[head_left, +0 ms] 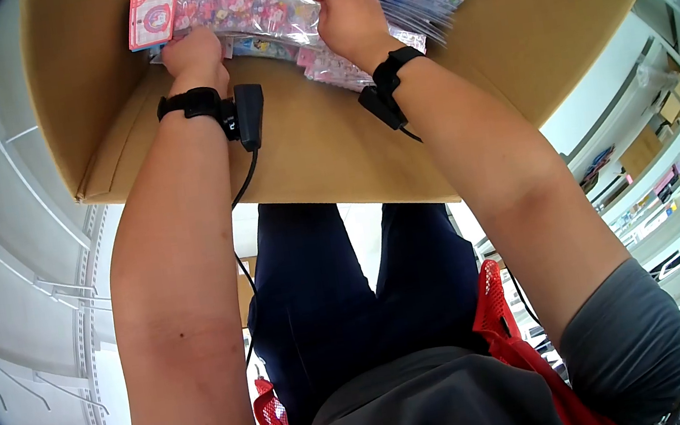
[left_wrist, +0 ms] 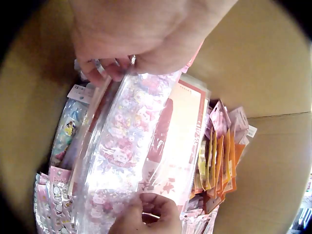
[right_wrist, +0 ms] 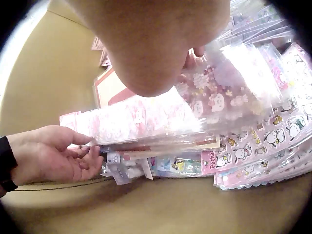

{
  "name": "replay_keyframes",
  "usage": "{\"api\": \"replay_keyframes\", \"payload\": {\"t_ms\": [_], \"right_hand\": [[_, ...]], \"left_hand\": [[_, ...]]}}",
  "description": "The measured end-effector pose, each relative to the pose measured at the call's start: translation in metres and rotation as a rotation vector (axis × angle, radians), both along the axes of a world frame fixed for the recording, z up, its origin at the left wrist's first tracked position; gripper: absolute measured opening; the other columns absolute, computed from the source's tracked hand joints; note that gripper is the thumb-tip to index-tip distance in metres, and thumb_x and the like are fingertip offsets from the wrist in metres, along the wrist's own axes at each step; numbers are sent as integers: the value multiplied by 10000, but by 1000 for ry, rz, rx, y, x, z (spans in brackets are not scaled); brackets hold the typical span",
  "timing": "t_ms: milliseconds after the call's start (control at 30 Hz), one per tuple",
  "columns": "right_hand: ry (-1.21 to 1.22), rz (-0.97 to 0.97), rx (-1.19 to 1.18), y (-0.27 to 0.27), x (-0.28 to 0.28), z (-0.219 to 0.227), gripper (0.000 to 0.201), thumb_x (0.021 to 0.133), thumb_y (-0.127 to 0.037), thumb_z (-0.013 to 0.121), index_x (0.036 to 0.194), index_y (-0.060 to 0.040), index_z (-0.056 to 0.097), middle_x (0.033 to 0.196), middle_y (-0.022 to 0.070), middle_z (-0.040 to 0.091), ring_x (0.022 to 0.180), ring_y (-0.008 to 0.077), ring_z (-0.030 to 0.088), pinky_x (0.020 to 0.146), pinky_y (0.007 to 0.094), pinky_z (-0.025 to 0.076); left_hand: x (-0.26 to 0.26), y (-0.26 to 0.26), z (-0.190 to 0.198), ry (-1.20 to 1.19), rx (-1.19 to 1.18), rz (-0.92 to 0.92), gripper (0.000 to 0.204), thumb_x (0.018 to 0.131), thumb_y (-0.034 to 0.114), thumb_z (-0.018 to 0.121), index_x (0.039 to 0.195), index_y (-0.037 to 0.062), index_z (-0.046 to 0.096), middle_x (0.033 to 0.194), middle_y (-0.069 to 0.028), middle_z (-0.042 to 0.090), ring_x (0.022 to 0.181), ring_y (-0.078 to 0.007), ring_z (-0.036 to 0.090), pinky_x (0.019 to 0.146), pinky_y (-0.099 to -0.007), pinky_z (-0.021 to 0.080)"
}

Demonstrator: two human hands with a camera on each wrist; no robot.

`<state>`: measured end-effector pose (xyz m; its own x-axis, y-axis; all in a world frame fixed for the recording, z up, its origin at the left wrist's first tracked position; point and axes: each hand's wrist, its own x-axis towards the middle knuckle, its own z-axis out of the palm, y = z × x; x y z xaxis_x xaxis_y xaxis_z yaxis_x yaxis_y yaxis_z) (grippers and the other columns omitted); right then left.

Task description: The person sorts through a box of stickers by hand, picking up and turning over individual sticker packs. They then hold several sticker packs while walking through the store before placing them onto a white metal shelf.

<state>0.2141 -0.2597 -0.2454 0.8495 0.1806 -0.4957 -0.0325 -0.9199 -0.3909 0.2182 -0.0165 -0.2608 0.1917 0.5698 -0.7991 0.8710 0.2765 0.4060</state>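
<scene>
The long pink packet (head_left: 251, 14), upper centre in the carton (head_left: 304, 139), is pinched near its ends by the left hand (head_left: 194, 52) and right hand (head_left: 353, 23); positioning is judged under way; even two-handed support is called for next.

Pinkish, seemingly character-patterned sticker strip (head_left: 247, 15).

- Left hand (head_left: 194, 55): fingers mostly hidden, head view, upper left.
- Cardboard box (head_left: 296, 145): cut off by head view's top edge.
- Right hand (right_wrist: 151, 44): cut off at right wrist view's top; fingers largely hidden.
- Plastic-wrapped strip (left_wrist: 124, 129): glare obscures lower pattern.
- Red-bordered sheet (left_wrist: 183, 126): small print illegible.
</scene>
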Motion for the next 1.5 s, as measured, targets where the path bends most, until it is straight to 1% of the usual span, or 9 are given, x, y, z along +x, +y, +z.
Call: {"api": "replay_keyframes", "payload": {"t_ms": [200,600,667,900,1000,1100,1300,1400,1500], "right_hand": [[-78,158,-39,21,-8,28,847,841,-454,816,1536,-153,435,1372,168,576,1303,382,548,1066,528,442],[-8,286,-249,31,-14,11,832,833,-196,788,1581,-190,424,1408,110,556,1347,297,528,1035,553,436],[6,286,-265,31,-13,12,840,834,-201,788,1587,-197,413,1414,107,552,1354,293,521,1035,547,435],[61,197,-255,36,-10,25,895,851,-264,806,1617,-189,350,1465,97,513,1393,297,479,1059,544,424],[-214,94,-101,28,-19,25,637,916,-271,755,1493,-131,524,1395,133,590,1322,328,550,1042,496,464],[-78,21,276,13,-10,37,327,960,-232,710,1248,-79,687,1164,181,704,1126,339,665,948,431,527],[176,-297,744,-32,3,163,182,991,-169,663,1117,-53,724,942,227,721,873,388,712,803,437,565],[216,-303,717,-71,1,225,238,1044,-170,633,1212,-22,715,884,146,734,742,227,695,722,363,565],[114,-289,776,-120,-10,279,248,1050,-181,634,1232,-37,719,856,147,723,707,219,682,693,365,564]], "left_hand": [[14,-10,33,195,90,-83,405,937,260,721,1146,-85,686,1095,-191,756,966,-289,742,846,-402,574],[2,29,-2,241,373,-686,577,959,513,614,1132,-17,764,1149,-239,762,1123,-390,724,948,-462,563],[6,28,3,289,324,-676,569,972,529,631,1139,-3,746,1031,-152,761,916,-285,734,745,-417,605],[24,6,41,394,190,-599,644,1022,567,461,1148,13,763,1101,-158,788,893,-303,782,819,-481,597],[28,0,63,401,-36,-543,583,1066,520,417,1098,39,746,1038,-110,789,848,-256,761,818,-457,595],[21,-5,81,338,-238,-616,491,1103,437,394,1100,68,717,1023,-62,768,868,-219,729,848,-455,589],[18,-62,150,80,-641,-443,272,1092,365,584,1207,138,681,1105,33,708,1038,-153,660,935,-410,550],[9,-96,210,3,-629,-597,280,1056,387,662,1165,135,716,1099,16,708,1007,-128,663,834,-339,559],[-14,-112,255,3,-596,-720,294,1028,394,700,1170,137,717,1066,13,710,964,-119,670,788,-308,558]]}}
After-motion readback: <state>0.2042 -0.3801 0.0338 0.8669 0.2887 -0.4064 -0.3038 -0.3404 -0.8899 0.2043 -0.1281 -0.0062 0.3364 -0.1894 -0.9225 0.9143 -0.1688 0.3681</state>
